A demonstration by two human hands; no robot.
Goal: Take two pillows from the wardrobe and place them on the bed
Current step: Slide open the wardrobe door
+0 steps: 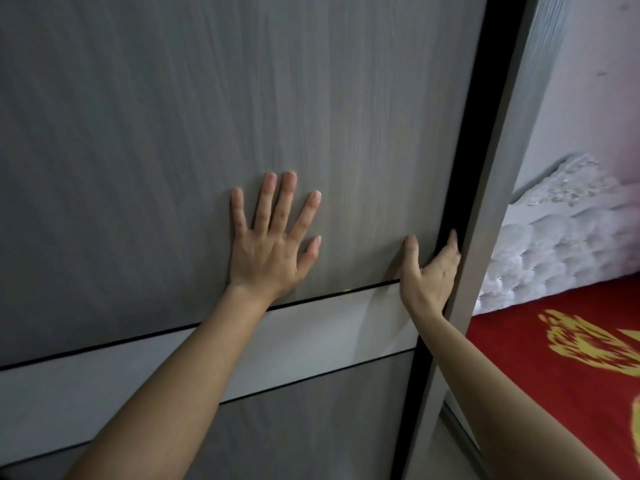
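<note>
Gripping the right edge of the wardrobe door [242, 98], my right hand [429, 271] hooks its fingers into the dark gap, my left hand [270, 247] pressing spread and flat; pillows unseen behind, bed [554, 358] right.

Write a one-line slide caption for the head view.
Left hand flat on the grey sliding wardrobe door, right hand gripping its edge, red bedspread at right.
</note>
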